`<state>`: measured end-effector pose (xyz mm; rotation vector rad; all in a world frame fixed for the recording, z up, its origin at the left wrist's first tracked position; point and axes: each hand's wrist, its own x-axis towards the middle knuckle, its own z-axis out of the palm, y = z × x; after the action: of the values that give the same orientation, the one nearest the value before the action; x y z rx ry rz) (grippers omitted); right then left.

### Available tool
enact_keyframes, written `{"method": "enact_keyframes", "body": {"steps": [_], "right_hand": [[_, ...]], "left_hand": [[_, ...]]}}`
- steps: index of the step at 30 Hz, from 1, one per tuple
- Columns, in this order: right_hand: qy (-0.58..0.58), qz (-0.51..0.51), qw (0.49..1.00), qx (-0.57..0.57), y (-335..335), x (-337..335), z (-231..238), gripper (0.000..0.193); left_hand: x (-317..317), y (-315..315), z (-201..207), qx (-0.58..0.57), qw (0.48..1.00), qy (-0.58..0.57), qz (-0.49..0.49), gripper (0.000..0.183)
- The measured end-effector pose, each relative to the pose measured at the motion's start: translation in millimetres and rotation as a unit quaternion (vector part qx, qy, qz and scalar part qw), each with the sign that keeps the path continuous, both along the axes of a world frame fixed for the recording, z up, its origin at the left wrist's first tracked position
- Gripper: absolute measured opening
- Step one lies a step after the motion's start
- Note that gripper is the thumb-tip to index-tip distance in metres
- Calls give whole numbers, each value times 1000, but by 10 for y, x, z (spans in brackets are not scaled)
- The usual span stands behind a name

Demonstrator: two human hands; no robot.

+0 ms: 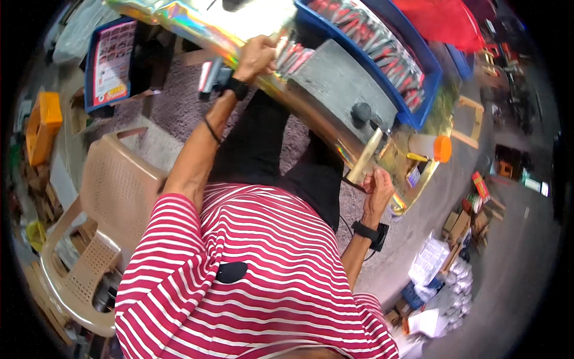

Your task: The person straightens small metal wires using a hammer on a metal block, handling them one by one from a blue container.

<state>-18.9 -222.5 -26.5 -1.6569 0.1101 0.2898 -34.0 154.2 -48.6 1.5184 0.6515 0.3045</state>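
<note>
The left hand (256, 57) reaches far up to the shiny table (311, 116), its fingers closed on a bunch of small red-and-silver packets (293, 55) that lie just beside the grey block (341, 84). The right hand (378, 186) sits nearer, at the table's right edge, fist closed round the handle of a tan tool (366, 157) whose dark knob (361, 111) rests on the block. Beyond the block a blue tray (431, 75) holds more packets, an orange-capped bottle (431, 147) stands right of the tool, and a beige chair (113, 191) is on the left.
</note>
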Motion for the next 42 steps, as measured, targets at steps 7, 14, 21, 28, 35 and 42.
{"method": "enact_keyframes", "body": {"steps": [7,14,21,28,35,42], "right_hand": [[-86,-61,982,-155,-118,357,-135,14],[-119,-82,975,-170,-309,588,-344,15],[-139,-101,958,-228,-336,708,-521,11],[-231,-85,888,-390,-247,805,-516,14],[-244,12,816,-523,-174,877,-427,16],[-234,144,761,-587,-287,1060,-378,25]], "left_hand": [[-217,-19,139,-125,983,-134,19,27],[-249,-224,426,-179,973,-137,-53,17],[-306,-529,643,-201,964,-147,-94,15],[-307,-768,735,-216,960,-146,-99,16],[-316,-882,753,-201,964,-139,-102,19],[-351,-1047,879,-172,969,-136,-116,15]]}}
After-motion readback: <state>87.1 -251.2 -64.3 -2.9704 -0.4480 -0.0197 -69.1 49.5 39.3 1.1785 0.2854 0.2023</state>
